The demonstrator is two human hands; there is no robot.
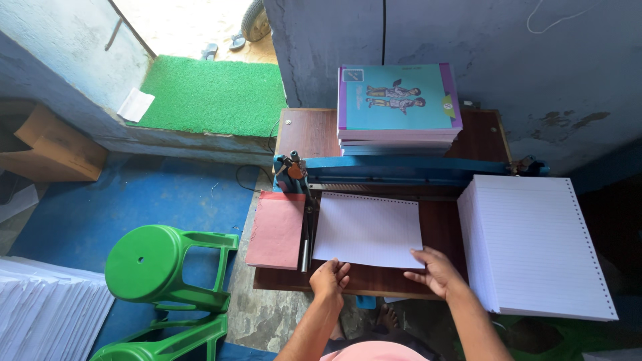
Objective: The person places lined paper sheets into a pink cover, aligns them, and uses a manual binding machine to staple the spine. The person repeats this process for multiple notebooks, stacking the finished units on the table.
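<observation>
Matt ruled paper sheet (368,229), smooth; paper stack (535,244) alike. Dark polished wood table (307,134). Blue painted metal bar (401,168). Glossy plastic stool (160,264). Glossy book covers (398,97).

Daylight enters from doorway (194,27) far left, ground outside blown out to near white. Green mat (214,93) brightly lit, saturated. Room interior dimmer, even, soft; blue wall (535,73) far right in flat shade. Right edge falls to deep shadow beside tall paper stack (535,247) (detail lost there). White sheet (369,230) on table bright, ruled lines still readable, no glare. Soft shadow under left hand (330,279) and right hand (436,271). Focus sharp throughout, no motion blur. Wide-angle bending at edges: wall lines lean outward, green stool (157,264) near left stretched.
</observation>
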